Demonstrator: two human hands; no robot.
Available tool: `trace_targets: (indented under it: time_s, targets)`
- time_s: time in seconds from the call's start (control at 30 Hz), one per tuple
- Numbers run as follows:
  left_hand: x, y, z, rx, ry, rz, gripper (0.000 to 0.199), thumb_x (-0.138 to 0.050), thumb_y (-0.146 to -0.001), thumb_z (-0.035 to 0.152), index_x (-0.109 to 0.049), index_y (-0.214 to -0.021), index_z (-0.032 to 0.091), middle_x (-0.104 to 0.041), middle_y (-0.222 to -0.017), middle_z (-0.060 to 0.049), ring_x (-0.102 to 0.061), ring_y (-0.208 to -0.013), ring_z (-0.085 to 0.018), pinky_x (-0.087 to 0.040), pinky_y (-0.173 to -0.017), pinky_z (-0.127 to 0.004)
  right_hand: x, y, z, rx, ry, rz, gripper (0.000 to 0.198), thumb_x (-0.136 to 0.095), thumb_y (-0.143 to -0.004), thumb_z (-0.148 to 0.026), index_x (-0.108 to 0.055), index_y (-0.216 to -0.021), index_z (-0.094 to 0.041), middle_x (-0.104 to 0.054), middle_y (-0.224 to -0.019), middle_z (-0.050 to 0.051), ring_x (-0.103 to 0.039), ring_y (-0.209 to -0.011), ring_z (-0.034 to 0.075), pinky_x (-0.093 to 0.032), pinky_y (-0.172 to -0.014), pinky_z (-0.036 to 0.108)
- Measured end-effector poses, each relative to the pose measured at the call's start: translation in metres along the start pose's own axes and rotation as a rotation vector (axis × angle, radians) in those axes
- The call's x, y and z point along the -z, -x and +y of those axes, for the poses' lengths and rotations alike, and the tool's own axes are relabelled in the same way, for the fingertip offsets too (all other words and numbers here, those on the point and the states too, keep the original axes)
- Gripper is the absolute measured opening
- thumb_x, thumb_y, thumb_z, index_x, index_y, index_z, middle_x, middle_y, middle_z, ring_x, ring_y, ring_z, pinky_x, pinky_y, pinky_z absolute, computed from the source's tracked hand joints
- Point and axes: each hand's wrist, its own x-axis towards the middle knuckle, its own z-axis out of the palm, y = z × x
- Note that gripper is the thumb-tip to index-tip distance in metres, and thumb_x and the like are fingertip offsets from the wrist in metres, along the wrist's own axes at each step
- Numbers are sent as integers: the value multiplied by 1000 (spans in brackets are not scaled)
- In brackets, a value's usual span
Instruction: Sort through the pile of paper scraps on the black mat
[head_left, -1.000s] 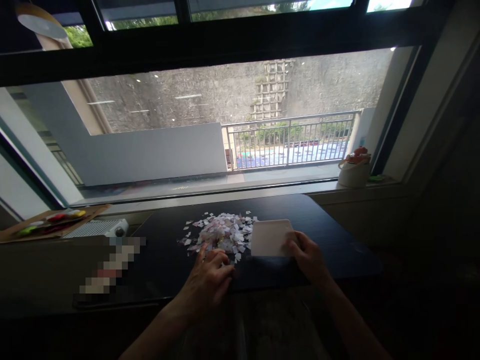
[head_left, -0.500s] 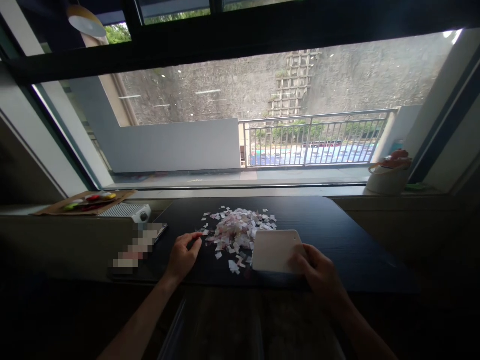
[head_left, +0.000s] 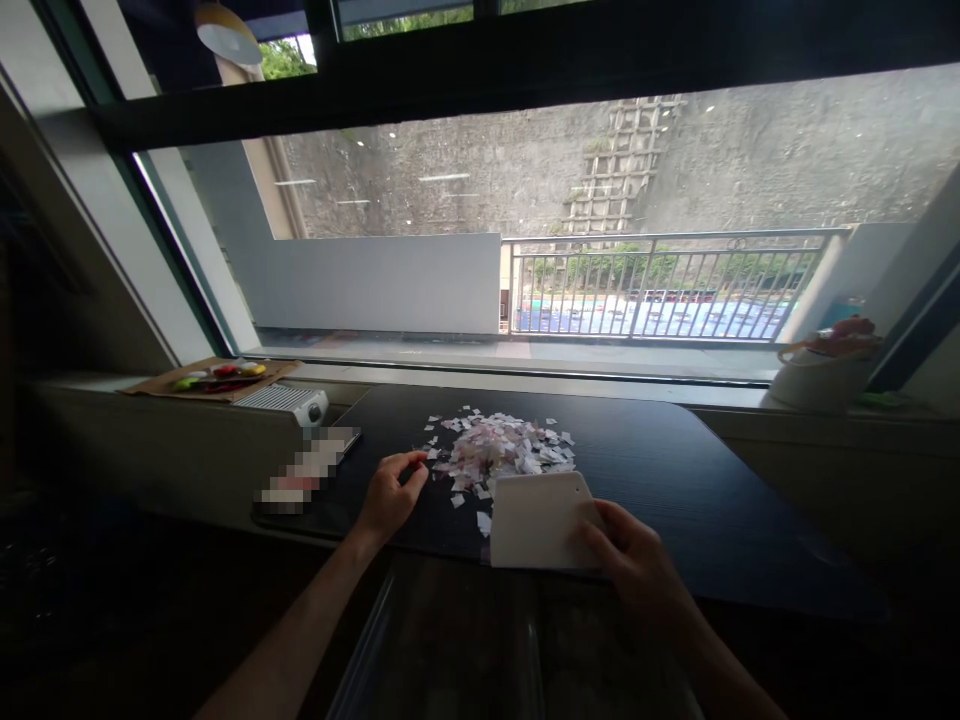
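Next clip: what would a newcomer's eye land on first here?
Likely the heap of small paper scraps, pale against the dark table, in the middle below the window. At its near edge the right hand holds a flat white card upright against the scraps, while the left hand touches the heap's left fringe.

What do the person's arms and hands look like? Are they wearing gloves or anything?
No gloves. Both the left hand and the right hand are bare, and both forearms are bare too, with no sleeves in view. I see no watch, ring or bracelet, though the light is dim.
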Motion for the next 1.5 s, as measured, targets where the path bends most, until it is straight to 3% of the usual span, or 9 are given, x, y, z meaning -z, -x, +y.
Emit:
trace_targets:
  time_s: [0.57, 0.7, 0.87, 1.0, 1.13, 1.3, 1.5]
  targets:
    - [-1, 1, 0, -51, -26, -16, 26, -54, -72, 31, -70, -87, 18, -70, -84, -5, -60, -93, -23, -47, -90, -40, 0, -4, -8, 138, 246, -19, 31, -55, -76, -40, -66, -95, -18, -71, -82, 5, -64, -73, 23, -51, -62, 31]
    - [1, 8, 3, -160, -29, -13, 19, -54, -75, 28, -69, -84, 20, -69, -87, -5, -59, -96, -22, -47, -91, -39, 2, -2, -6, 159, 224, -9, 29, -55, -76, -39, -67, -94, -18, -71, -80, 4, -65, -71, 22, -51, -63, 31]
    - [0, 19, 10, -362, -73, -112, 15, -55, -75, 21, -68, -82, 21, -69, -85, -4, -58, -99, -22, -47, -91, -39, 6, -5, 0, 160, 265, 13, 30, -56, -76, -38, -66, -96, -17, -71, -81, 5, -65, -71, 22, -52, -62, 31]
    - [0, 20, 10, -359, -105, -111, 15, -55, -75, 21, -68, -82, 21, -69, -85, -4, -59, -99, -22, -48, -90, -39, 5, -7, 2, 153, 269, -41, 31, -56, -76, -39, -65, -97, -17, -71, -81, 5, -65, -73, 22, -53, -63, 31]
    - [0, 19, 9, -369, -117, -109, 15, -54, -75, 21, -68, -83, 20, -70, -85, -4, -59, -98, -22, -48, -89, -39, -1, -8, 2, 140, 262, -12, 35, -53, -77, -42, -64, -99, -17, -69, -86, 6, -65, -77, 24, -53, -66, 34]
    - [0, 20, 10, -380, -126, -104, 16, -54, -76, 21, -67, -84, 20, -70, -85, -5, -59, -97, -22, -49, -89, -39, -10, -8, 2, 114, 170, 12, 33, -53, -77, -42, -64, -95, -17, -67, -81, 6, -63, -74, 23, -51, -59, 32]
    - [-1, 20, 8, -390, -119, -100, 15, -54, -76, 20, -67, -84, 19, -70, -85, -5, -59, -97, -22, -49, -88, -38, -3, -14, 9, 94, 138, -21, 34, -58, -74, -42, -64, -96, -16, -69, -81, 6, -64, -73, 23, -53, -57, 31]
